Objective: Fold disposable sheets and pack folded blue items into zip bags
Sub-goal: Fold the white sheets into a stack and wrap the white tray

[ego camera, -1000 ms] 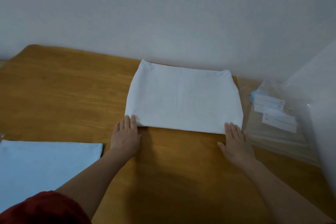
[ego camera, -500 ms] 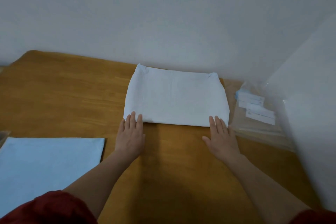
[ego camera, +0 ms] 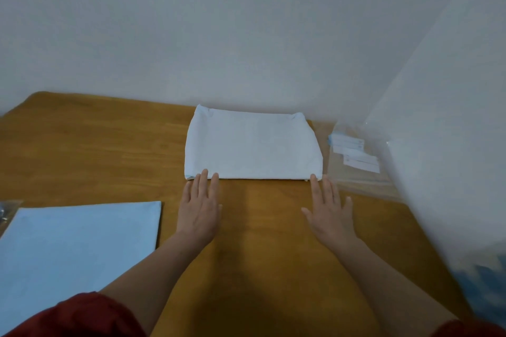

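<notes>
Your folded white disposable sheet (ego camera: 253, 145) lies flat on the brown wooden table (ego camera: 95, 145), pushed toward the far wall, and you are at the folding step: both hands sit palm-down at its near edge. Your left hand (ego camera: 200, 205) is spread flat with the fingers together, its fingertips (ego camera: 204, 174) just over the sheet's near left corner; your right hand (ego camera: 330, 210) is likewise flat and open, its fingertips touching the near right corner. Neither hand is holding anything. The sheet looks squared off, so I judge this fold is being pressed or is about to be doubled again. For the next move, you would need to pinch both near corners together and carry them evenly to the far edge, keeping the layers aligned since the thin material can slip or puff up. The flat pale blue sheet (ego camera: 79, 241) waits near your left forearm, and the stack of clear zip bags with white labels (ego camera: 356, 156) lies just beside the white sheet on your right, ready for packing.
</notes>
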